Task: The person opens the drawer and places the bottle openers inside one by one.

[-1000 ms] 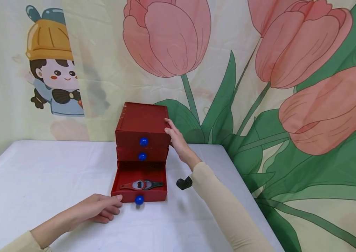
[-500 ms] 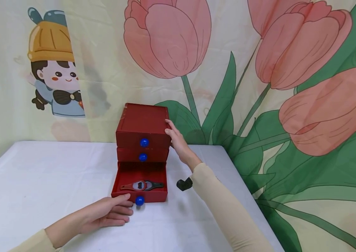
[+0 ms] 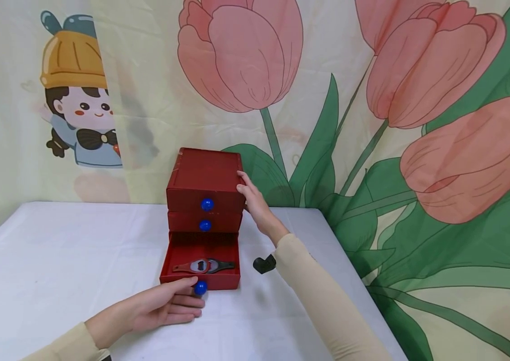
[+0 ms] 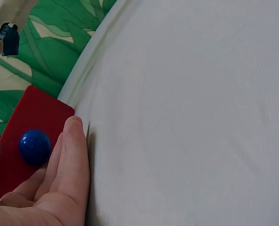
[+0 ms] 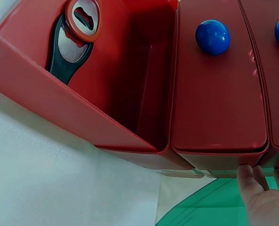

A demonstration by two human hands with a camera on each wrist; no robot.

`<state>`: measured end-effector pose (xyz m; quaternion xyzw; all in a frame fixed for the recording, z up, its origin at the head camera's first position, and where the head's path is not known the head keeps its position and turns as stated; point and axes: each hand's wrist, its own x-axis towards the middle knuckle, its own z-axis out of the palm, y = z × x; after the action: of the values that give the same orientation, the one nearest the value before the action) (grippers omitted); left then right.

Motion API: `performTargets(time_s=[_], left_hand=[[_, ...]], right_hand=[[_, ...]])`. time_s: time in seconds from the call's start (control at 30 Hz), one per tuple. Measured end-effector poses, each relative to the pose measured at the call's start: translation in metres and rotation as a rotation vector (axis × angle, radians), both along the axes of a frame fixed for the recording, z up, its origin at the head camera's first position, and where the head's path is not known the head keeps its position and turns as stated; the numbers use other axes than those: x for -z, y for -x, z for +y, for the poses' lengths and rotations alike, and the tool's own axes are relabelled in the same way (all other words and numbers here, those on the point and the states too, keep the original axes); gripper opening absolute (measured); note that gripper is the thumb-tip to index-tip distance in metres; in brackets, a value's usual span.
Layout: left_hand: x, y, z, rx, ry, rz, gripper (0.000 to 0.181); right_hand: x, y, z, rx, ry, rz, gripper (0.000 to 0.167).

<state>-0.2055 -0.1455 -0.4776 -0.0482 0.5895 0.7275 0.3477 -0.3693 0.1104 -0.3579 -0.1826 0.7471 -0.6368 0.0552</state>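
Note:
A red cabinet [image 3: 207, 170] with three drawers stands on the table, its bottom drawer [image 3: 226, 282] pulled out. Inside that drawer lie two bottle openers, a red one [image 3: 184, 266] partly over a black one [image 5: 63, 54]. My left hand [image 3: 164, 306] is at the drawer front, fingers extended beside and below the blue knob [image 4: 35, 147]; the thumb tip is near the drawer's front top edge. Whether it touches the knob, I cannot tell. On the cabinet's right side rests my right hand [image 3: 257, 203], its fingertips [image 5: 246, 174] against the outer wall.
The upper two drawers are closed, each with a blue knob [image 3: 207, 204]. A white cloth [image 3: 78, 250] covers the table. Behind it hangs a backdrop [image 3: 146, 100] printed with tulips and a cartoon figure. A black device [image 3: 264, 264] shows beside the right sleeve.
My left hand has slid right along the drawer front, from its left corner to the blue knob. The right hand stays on the cabinet's side, and the drawer has not visibly moved.

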Motion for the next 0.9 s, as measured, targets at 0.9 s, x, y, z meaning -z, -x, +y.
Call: performTargets(time_s=[0.9], left_hand=[[0.003, 0.009, 0.017, -0.089, -0.142, -0.098, 0.069]], right_hand=[[0.001, 0.0, 0.0, -0.003, 0.003, -0.002, 0.055]])
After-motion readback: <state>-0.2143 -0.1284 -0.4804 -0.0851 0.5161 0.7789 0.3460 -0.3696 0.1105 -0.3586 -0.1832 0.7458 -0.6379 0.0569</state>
